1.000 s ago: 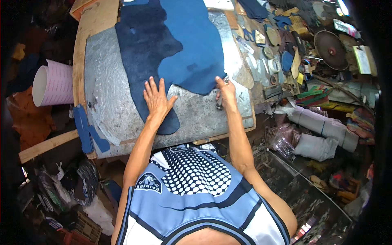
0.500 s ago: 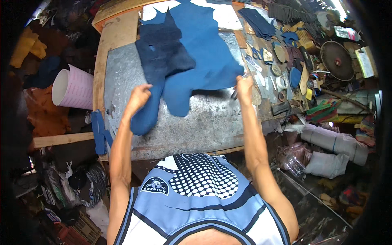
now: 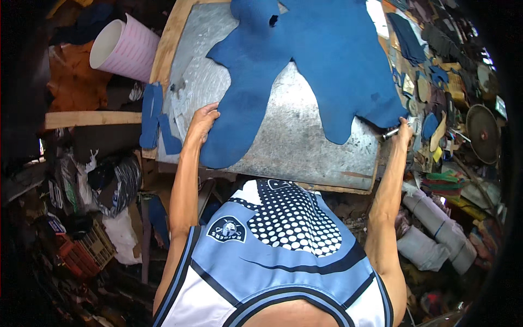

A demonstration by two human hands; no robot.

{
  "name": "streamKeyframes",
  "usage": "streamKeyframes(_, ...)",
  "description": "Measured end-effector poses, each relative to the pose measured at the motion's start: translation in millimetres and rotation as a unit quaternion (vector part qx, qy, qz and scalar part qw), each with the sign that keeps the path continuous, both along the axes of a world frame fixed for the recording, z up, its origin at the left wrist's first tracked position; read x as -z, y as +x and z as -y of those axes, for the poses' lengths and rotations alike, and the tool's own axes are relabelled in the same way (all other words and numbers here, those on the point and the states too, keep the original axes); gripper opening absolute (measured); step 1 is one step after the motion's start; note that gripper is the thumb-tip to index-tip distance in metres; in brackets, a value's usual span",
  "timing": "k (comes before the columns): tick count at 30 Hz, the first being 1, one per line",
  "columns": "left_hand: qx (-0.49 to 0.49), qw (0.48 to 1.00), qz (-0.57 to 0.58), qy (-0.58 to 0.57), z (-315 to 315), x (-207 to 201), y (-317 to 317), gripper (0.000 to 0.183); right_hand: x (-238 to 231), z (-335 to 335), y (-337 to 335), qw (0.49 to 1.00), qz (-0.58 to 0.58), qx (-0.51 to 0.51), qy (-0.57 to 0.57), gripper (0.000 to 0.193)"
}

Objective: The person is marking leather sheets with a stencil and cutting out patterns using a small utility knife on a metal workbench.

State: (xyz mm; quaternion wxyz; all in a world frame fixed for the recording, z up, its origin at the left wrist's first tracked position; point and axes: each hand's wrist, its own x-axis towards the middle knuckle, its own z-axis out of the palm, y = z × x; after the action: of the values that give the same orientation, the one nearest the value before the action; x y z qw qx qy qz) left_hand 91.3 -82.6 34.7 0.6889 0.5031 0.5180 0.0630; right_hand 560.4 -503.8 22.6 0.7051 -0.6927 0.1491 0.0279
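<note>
A large blue leather hide [image 3: 338,60] lies spread over the metal-topped table [image 3: 294,131], its irregular lobes pointing toward me. A small dark hole shows in its upper part. My left hand [image 3: 205,124] pinches the outer edge of the left lobe. At the right, my right hand [image 3: 403,132] grips the tip of the right lobe. The same hand also holds a slim silver tool [image 3: 390,133] with a dark end; its exact kind is not clear.
Blue leather scraps [image 3: 152,117] hang at the table's left edge, below a rolled pinkish-white sheet [image 3: 133,49]. Cut pieces and small tools crowd the right side, near a round dark fan-like disc [image 3: 482,133]. Wrapped rolls [image 3: 436,218] lie lower right.
The hide has been unfolded: its dark folded-over part is now laid out blue side up. My hands have moved wider apart, each with an edge, and the view has shifted.
</note>
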Motion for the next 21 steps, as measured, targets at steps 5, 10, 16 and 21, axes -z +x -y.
streamKeyframes(5,0.114,0.992,-0.047,-0.002,2,-29,-7,0.046,22,17,22,0.988,-0.119,-0.06,-0.073,0.017)
streamKeyframes(10,0.143,0.99,-0.013,0.006,-4,1,-11,0.048,-30,-18,15,0.989,0.108,-0.092,-0.051,0.01)
streamKeyframes(16,0.171,0.984,-0.044,0.013,-8,-19,-20,0.048,-152,-175,-141,0.689,0.17,-0.614,-0.345,0.031)
streamKeyframes(21,0.181,0.95,-0.088,0.237,-39,-1,12,0.041,-98,-160,-90,0.825,0.143,-0.35,-0.421,0.06)
